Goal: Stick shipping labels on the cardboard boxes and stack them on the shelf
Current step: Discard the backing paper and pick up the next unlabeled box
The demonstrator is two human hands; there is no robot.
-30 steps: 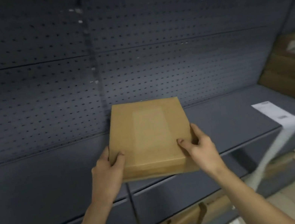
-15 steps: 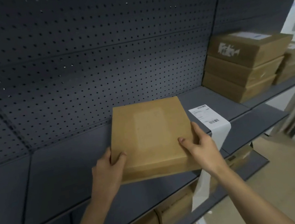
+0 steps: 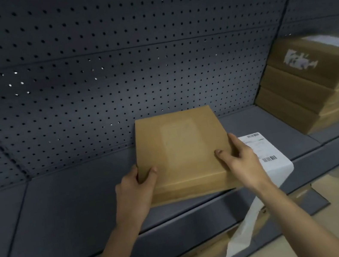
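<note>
Two hands on it: my left hand (image 3: 133,186) grips the near-left corner of the cardboard box (image 3: 181,149), thumb on top and fingers curled under the side. My right hand (image 3: 239,159) clamps the near-right corner the same way. The box sits flat and low over the grey shelf (image 3: 66,214), far edge close to the pegboard panel (image 3: 110,82). I can't tell whether the base is touching the shelf or just above it.

Watch that near edge. It looks to sit right at the shelf's front lip, maybe past it. If I let go here, I'd say the box could tip toward me and drop.

Next worry is the label strip (image 3: 268,156). It lies on the shelf just beside the box, partly behind my right hand, with its tail hanging off the front edge. If I drag the box or my wrist rightward, that strip could get swept off, or pinned and creased under the box.

One more thing: the box top shows only a pale rectangular patch, with no printed label I can make out. Sending it to the stack of boxes (image 3: 315,89) at far right now would likely mean an unlabelled box.
</note>
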